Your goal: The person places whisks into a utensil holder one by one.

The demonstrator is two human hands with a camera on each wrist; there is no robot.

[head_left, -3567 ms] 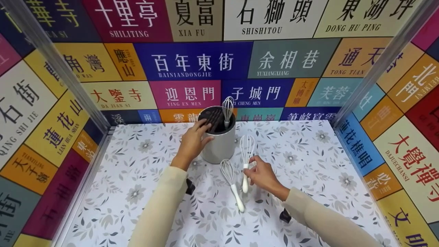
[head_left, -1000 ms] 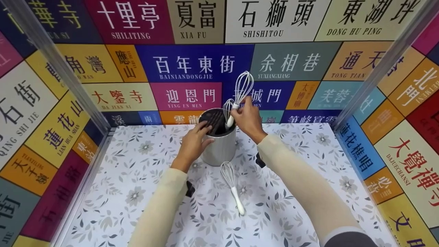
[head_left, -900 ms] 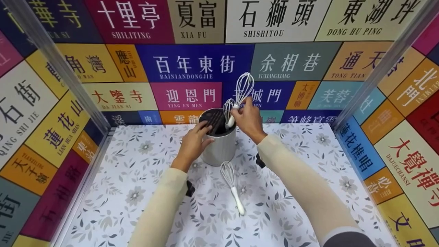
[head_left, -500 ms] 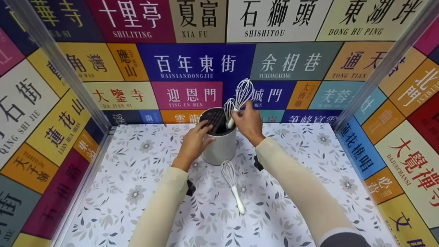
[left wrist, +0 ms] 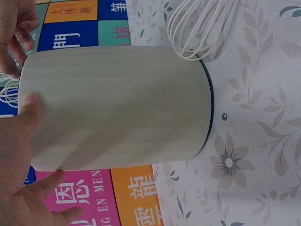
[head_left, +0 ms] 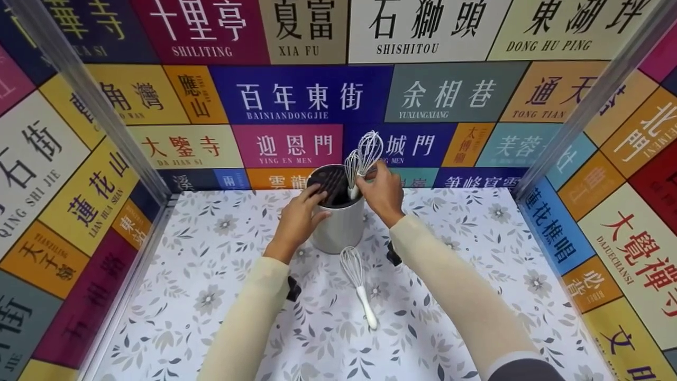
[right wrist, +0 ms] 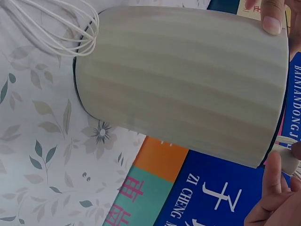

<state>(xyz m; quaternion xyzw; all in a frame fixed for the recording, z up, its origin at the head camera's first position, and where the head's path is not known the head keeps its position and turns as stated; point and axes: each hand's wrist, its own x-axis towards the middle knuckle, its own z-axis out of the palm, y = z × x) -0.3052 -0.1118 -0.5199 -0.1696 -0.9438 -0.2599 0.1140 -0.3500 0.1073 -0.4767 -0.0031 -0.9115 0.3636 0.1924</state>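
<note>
A pale grey utensil holder [head_left: 338, 230] with a dark slotted insert stands upright in the head view. My left hand [head_left: 297, 219] grips its rim at the left, thumb against the outer wall and fingers over the top. At the right of the opening, my right hand [head_left: 383, 193] pinches a white whisk [head_left: 372, 145] by its handle, wires up and leaning right. The handle's lower end is hidden by the fingers at the rim. Close beside it, another whisk [head_left: 351, 164] stands in the holder. A third whisk [head_left: 365, 307] lies on the table, its wires toward the holder's base.
The table [head_left: 174, 296] has a white cover with grey leaves and flowers. Colourful sign-printed panels [head_left: 296, 95] rise behind and at both sides, with clear corner strips [head_left: 576, 90] between them.
The right hand has picked a whisk up from the table and brought it over the holder. In the last second it has lowered it at the opening. The left hand stays on the rim.
</note>
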